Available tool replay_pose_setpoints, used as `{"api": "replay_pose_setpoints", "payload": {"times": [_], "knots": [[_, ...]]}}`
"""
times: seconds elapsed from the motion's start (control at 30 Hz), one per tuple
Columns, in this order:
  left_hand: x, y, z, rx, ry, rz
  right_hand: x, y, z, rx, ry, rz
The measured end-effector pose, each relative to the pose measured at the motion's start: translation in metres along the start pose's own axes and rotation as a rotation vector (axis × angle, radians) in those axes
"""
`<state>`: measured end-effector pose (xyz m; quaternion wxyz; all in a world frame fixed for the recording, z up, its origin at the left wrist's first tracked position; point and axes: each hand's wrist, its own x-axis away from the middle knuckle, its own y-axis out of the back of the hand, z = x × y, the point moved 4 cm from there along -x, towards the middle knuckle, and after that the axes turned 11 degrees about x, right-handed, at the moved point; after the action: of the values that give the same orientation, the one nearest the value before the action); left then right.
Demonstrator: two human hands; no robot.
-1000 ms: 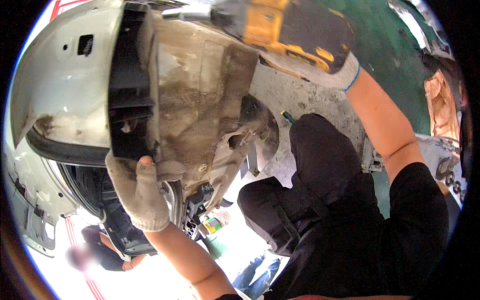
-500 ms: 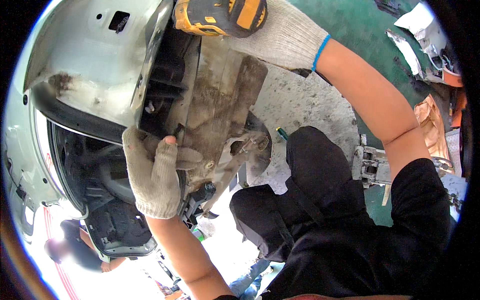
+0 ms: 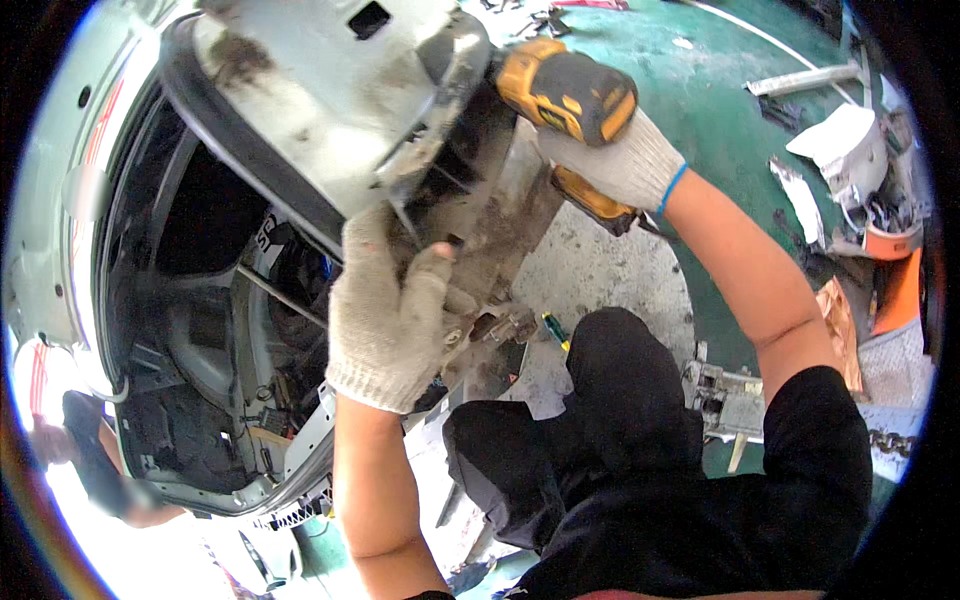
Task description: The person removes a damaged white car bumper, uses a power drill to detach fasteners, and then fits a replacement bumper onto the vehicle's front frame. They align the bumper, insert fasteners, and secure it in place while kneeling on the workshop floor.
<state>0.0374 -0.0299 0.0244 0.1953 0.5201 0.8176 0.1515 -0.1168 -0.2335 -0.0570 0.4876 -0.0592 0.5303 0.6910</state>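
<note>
My left hand (image 3: 385, 310), in a knitted glove with one bare fingertip, grips the lower edge of a pale metal car body panel (image 3: 300, 110) with a dark grimy stain. My right hand (image 3: 610, 160), also gloved, holds a yellow-and-black cordless power tool (image 3: 565, 90) by its handle against the right side of that panel; its tip is hidden. Below them is a dirty metal structure (image 3: 480, 230) with a dark recess along the panel. Left of my hands, the open car body shows a dark interior (image 3: 220, 330).
A green-handled tool (image 3: 555, 330) lies by my knees. A metal floor fixture (image 3: 720, 395), loose panel scraps (image 3: 840, 150), crumpled brown paper (image 3: 840, 330) and an orange item (image 3: 895, 295) are at the right. Another person (image 3: 90, 450) is at the lower left.
The view has swung, showing more car interior and green floor. My right hand and the power tool have moved lower; my left hand now sits further right in the picture, still on the panel.
</note>
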Motion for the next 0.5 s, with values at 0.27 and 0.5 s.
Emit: {"api": "replay_pose_setpoints", "payload": {"times": [0.27,0.5], "knots": [[-0.014,-0.006,-0.001,-0.395,-0.131,0.046,0.031,-0.005,-0.05,-0.437,-0.362,-0.006],[-0.011,-0.014,0.01,-0.57,-0.328,0.054,0.013,-0.051,-0.149,-0.31,-0.222,-0.077]]}}
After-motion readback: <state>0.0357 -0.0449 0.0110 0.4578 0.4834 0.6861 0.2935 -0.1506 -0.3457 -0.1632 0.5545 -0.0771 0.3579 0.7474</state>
